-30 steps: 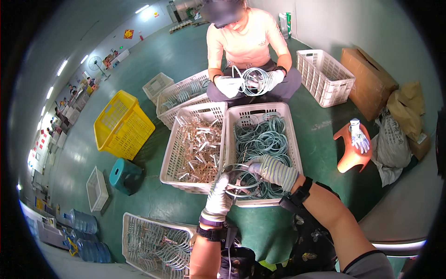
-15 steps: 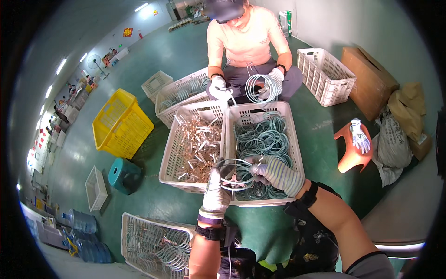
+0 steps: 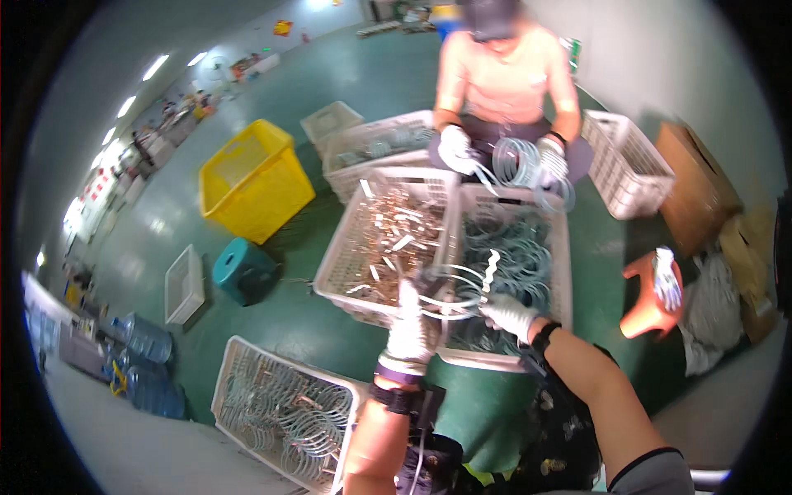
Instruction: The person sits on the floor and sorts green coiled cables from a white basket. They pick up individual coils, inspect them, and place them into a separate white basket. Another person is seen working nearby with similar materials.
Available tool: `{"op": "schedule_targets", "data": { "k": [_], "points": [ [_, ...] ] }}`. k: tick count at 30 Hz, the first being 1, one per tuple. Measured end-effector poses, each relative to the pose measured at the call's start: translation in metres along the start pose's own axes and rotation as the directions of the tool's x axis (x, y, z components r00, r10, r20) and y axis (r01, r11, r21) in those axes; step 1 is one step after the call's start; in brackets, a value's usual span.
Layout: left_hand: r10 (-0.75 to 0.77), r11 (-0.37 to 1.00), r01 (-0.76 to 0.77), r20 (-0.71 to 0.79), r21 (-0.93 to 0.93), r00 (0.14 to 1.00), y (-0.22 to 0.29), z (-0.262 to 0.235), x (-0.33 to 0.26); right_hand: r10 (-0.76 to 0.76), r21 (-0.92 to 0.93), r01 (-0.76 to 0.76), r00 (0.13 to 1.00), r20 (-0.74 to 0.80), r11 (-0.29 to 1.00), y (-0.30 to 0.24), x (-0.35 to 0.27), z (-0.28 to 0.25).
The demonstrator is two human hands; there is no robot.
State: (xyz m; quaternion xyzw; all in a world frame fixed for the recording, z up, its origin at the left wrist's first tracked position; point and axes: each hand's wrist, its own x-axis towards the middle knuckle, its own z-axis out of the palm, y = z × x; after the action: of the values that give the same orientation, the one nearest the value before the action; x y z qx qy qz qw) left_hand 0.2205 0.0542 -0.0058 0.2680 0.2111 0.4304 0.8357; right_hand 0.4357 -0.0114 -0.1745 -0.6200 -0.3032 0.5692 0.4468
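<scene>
Green workshop floor point(image 3: 297, 322) is carrying white slotted plastic baskets, with bare floor lying open to the left. Nearest, the gloved left hand point(image 3: 408, 330) and gloved right hand point(image 3: 507, 313) are each pinching a thin pale tubing coil point(image 3: 450, 293) above the basket of blue-green coils point(image 3: 516, 264); motion blur is hiding the finger detail. Beyond, a seated person's gloved hands point(image 3: 458, 148) are holding another coil point(image 3: 516, 161).

**Workshop floor, green and glossy**

Green painted floor point(image 3: 165, 247), reflecting ceiling strip lights. Pale wall point(image 3: 685, 74) at right. Yellow crate point(image 3: 256, 186) stands near a teal stool point(image 3: 243, 271); orange stool point(image 3: 648, 297) at right. Blue water jugs point(image 3: 144, 363) cluster lower left. Brown cardboard box point(image 3: 697, 190) against the wall.
</scene>
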Motion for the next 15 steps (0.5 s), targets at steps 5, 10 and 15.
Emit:
{"op": "schedule_targets", "data": {
  "k": [5,10,15],
  "points": [
    [0.157,0.817,-0.247,0.211,0.521,0.965,-0.022,-0.073,0.021,0.070,0.003,-0.071,0.990,0.126,0.997,0.000,0.015,0.060],
    [-0.152,0.984,0.158,0.078,-0.085,0.985,0.034,0.008,-0.017,0.027,-0.043,-0.027,1.000,-0.010,0.999,0.018,0.065,0.051],
    [-0.150,0.973,0.168,0.120,-0.158,0.981,0.036,0.012,-0.015,-0.157,0.572,0.165,0.985,-0.065,0.803,0.004,0.065,0.020]
  ]
}}
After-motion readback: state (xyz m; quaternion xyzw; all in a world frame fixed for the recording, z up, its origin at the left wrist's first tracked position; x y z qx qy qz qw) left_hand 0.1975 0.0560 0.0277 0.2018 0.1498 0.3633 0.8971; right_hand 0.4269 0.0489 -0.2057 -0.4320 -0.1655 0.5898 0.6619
